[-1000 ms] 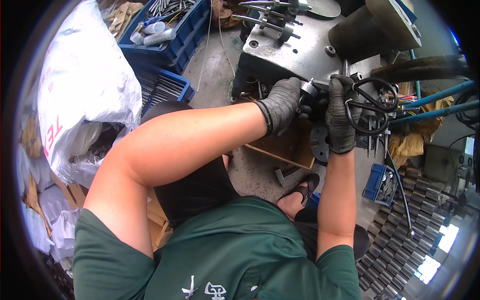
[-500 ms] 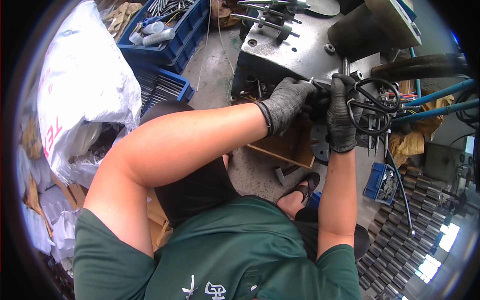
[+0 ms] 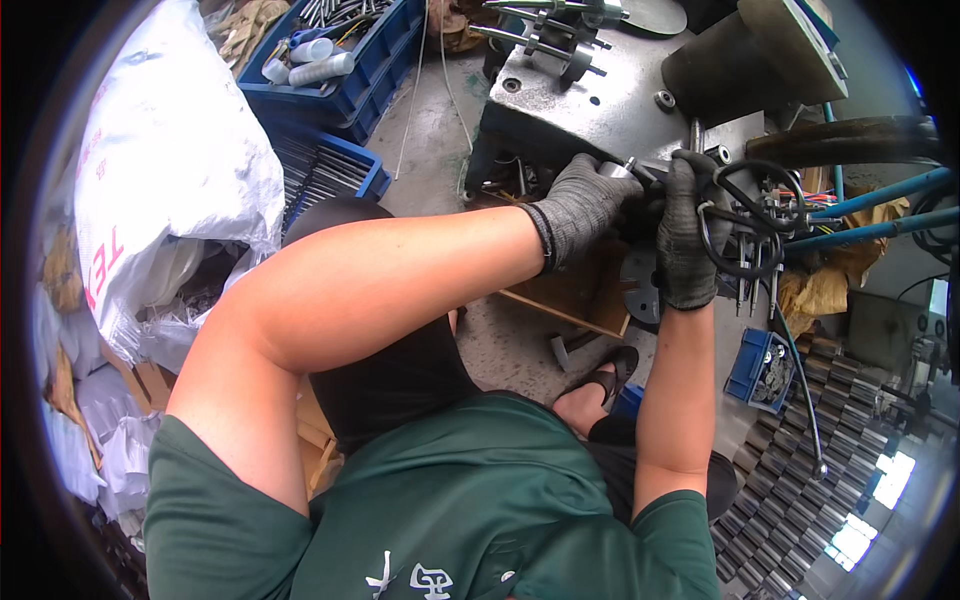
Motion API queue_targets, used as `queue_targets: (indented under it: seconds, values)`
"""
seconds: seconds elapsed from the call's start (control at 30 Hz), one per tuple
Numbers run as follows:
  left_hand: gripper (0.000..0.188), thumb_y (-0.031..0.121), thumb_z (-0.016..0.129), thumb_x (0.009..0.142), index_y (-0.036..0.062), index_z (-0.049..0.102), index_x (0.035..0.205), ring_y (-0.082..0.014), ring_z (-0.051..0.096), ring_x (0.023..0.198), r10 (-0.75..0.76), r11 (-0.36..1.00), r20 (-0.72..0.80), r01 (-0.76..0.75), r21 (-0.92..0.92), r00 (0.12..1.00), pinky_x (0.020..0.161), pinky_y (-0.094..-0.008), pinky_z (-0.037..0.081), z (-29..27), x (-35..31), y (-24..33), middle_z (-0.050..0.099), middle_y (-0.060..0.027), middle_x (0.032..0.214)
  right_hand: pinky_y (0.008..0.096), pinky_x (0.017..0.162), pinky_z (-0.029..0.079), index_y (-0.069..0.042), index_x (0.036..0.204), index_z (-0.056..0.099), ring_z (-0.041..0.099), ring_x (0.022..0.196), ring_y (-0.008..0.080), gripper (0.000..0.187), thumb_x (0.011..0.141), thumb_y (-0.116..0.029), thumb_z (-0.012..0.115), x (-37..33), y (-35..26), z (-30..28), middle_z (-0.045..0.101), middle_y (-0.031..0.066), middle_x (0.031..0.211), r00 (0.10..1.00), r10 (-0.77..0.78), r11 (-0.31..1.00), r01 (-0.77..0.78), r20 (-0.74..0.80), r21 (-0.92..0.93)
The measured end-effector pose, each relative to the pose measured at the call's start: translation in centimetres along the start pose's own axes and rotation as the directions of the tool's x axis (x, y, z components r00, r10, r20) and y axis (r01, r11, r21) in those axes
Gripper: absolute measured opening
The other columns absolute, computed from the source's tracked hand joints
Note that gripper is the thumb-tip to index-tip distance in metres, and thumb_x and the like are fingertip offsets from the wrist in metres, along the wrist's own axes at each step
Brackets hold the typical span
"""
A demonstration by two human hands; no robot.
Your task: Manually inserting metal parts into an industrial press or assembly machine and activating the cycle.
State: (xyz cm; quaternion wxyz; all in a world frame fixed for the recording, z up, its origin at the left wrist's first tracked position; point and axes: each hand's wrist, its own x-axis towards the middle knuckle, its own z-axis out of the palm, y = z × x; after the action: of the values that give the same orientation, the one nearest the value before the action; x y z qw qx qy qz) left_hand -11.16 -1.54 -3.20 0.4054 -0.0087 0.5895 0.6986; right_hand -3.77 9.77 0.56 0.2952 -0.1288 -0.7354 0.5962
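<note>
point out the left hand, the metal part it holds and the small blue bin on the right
Left hand (image 3: 585, 205), head view: middle of the gloved back.
Metal part (image 3: 614, 171), head view: its bright side.
Small blue bin (image 3: 744, 370), head view: its left wall.

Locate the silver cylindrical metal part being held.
Right of the head view's centre, the silver part is in the grey-gloved left hand, by the rectangular grey metal block.

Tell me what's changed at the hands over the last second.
The left hand moved slightly right; it mostly hid the metal piece half a second ago, and now the piece shows again, tilted differently than at first. Nothing was visibly taken up or let go. The right hand stayed beside the black loops; the metal block and hammer stayed put.
</note>
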Motion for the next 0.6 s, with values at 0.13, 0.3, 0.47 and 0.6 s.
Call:
queue_targets:
  seconds: [0.13,0.3,0.47,0.6]
  values:
    - [0.054,0.024,0.08,0.089,-0.0023,0.056,0.128,-0.0152,0.066,0.084,-0.055,0.998,-0.004,0.055,0.022,0.998,0.07,-0.0312,0.055,-0.1,0.18,-0.12,0.069,-0.012,0.104,0.0232,0.065,0.052,-0.003,0.116,0.066,0.064,0.076,0.0085,0.017,0.105,-0.016,0.065,0.01,0.13,-0.14,0.069,0.0035,0.091,1.0,0.02,0.999,-0.021,0.008,0.046]
    - [0.039,0.023,0.076,0.091,0.001,0.063,0.12,-0.0154,0.065,0.082,-0.021,0.992,0.045,0.027,-0.127,0.999,0.07,-0.0328,0.054,-0.13,0.57,-0.34,0.068,-0.0089,0.099,0.0233,0.064,0.05,-0.003,0.114,0.067,0.062,0.074,0.0074,0.017,0.105,-0.017,0.065,0.3,0.55,0.01,0.068,0.0035,0.087,1.0,-0.005,0.997,0.004,0.018,0.072]
    - [0.031,0.027,0.071,0.093,0.0035,0.067,0.113,-0.0172,0.064,0.079,-0.072,0.983,0.092,0.086,-0.161,0.993,0.069,-0.0333,0.054,-0.08,0.22,-0.03,0.067,-0.0072,0.096,0.0223,0.062,0.049,-0.003,0.113,0.067,0.061,0.07,0.0068,0.016,0.105,-0.017,0.064,0.18,0.29,0.12,0.068,0.0032,0.086,0.997,-0.068,0.996,0.069,0.021,-0.061]
    - [0.031,0.03,0.067,0.096,0.0047,0.067,0.113,-0.0187,0.064,0.076,-0.107,0.975,0.074,0.119,-0.189,0.992,0.068,-0.0352,0.055,0.03,-0.22,0.21,0.067,-0.0081,0.094,0.0227,0.059,0.049,-0.004,0.114,0.067,0.062,0.067,0.0074,0.015,0.105,-0.015,0.063,0.06,0.16,0.13,0.069,0.0025,0.086,0.995,-0.01,0.994,0.02,-0.101,0.105]
